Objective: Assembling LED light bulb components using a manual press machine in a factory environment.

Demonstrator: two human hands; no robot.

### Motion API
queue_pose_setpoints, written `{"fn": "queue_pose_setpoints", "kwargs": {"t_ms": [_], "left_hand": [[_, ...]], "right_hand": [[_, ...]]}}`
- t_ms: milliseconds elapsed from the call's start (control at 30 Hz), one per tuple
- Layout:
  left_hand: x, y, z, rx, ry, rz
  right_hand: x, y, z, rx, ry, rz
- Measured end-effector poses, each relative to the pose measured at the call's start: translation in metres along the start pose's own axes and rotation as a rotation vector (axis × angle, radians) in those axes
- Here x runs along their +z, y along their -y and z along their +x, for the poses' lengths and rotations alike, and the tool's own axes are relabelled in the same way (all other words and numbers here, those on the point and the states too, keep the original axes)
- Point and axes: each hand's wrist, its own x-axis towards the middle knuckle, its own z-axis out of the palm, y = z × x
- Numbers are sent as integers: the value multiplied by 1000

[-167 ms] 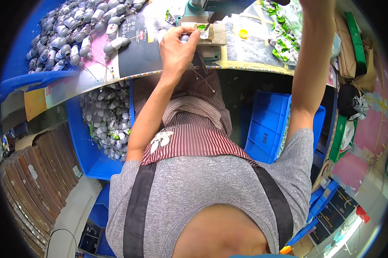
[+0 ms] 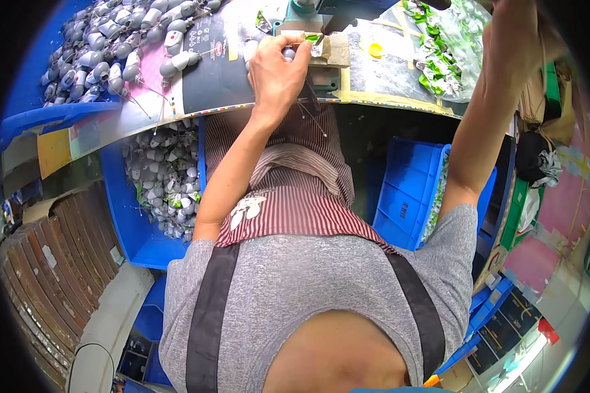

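Observation:
My left hand (image 2: 280, 75) is closed around a small grey and white bulb-shaped piece (image 2: 288, 54), at the front of a small block-like fixture (image 2: 336, 51) on the bench. Its thumb and forefinger meet by a scrap of green and white material (image 2: 313, 39) on that fixture. Above stands a teal and dark bench machine (image 2: 303, 12), its dark tip close over the green scrap. Thin pale wires hang below the hand past the bench edge. My right hand (image 2: 518, 26) is raised at the top right; its fingers are cut off or hidden.
Several grey and white bulb-shaped pieces (image 2: 98, 59) are heaped at the left. More lie in a blue bin (image 2: 128, 236) under the bench. Green and white pieces (image 2: 432, 59) lie at the right, past a yellow cap (image 2: 375, 50). A tilted blue crate (image 2: 406, 190) stands below.
My right arm has swung outward to the right at the top. My left hand has shifted slightly right in the picture, still at the fixture with the bulb-shaped piece.

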Motion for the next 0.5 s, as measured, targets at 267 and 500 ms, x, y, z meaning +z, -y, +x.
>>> {"fn": "queue_pose_setpoints", "kwargs": {"t_ms": [267,500], "left_hand": [[5,-8,1,106,-25,171],[4,0,5,246,-6,115]], "right_hand": [[-22,4,-57,-342,7,-144],[-47,-4,-85,-788,328,-473]]}}
